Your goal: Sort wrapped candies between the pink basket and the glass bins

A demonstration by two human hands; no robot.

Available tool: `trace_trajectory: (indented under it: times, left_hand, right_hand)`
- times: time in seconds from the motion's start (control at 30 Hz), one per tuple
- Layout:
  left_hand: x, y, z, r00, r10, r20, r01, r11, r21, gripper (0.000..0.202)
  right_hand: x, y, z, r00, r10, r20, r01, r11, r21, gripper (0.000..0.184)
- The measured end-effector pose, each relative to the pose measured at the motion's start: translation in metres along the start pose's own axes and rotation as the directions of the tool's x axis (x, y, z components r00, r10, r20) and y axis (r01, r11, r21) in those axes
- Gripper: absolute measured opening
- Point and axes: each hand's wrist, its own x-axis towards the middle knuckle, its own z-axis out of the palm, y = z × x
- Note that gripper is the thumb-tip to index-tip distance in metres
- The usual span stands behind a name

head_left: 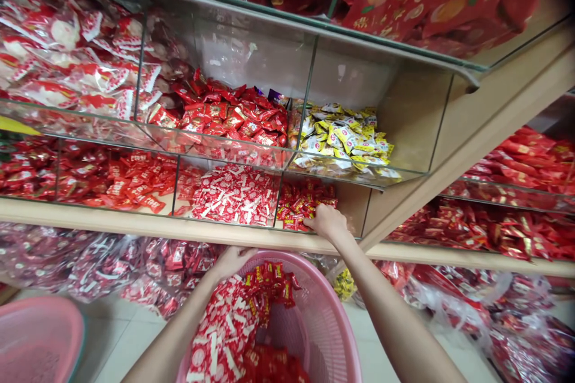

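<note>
My left hand (233, 263) grips the far left rim of a pink plastic basket (345, 335). Inside that basket lie red-and-white wrapped candies (222, 329), a cluster of red candies with yellow print (272, 284), and more red packets (274, 365) at the near side. Up in the lower shelf's right compartment, my right hand (330, 221) is at the small red-and-yellow candies (300, 203), fingers curled. What it holds, if anything, is hidden behind the hand.
Glass dividers separate red-and-white candies (236, 194), red candies (238, 114) and yellow-white packets (345, 134). A wooden shelf edge (135, 221) runs above the basket. Bagged candies (108, 263) lie beneath it. Another pink basin (40, 335) stands on the floor at left.
</note>
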Motion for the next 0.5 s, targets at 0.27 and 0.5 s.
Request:
trace_trajectory:
  times: [0.27,0.5]
  left_hand:
    - [-0.001,0.003,0.0,1.0,-0.023,0.014,0.023,1.0,0.011,0.053]
    - [-0.002,0.01,0.0,1.0,0.006,-0.002,-0.006,1.0,0.018,0.052]
  right_hand:
    - [-0.005,0.008,-0.009,0.997,-0.06,-0.047,0.062,0.997,0.046,0.037]
    - [-0.077,0.013,-0.025,0.958,-0.196,-0.207,0.237,0.952,0.195,0.032]
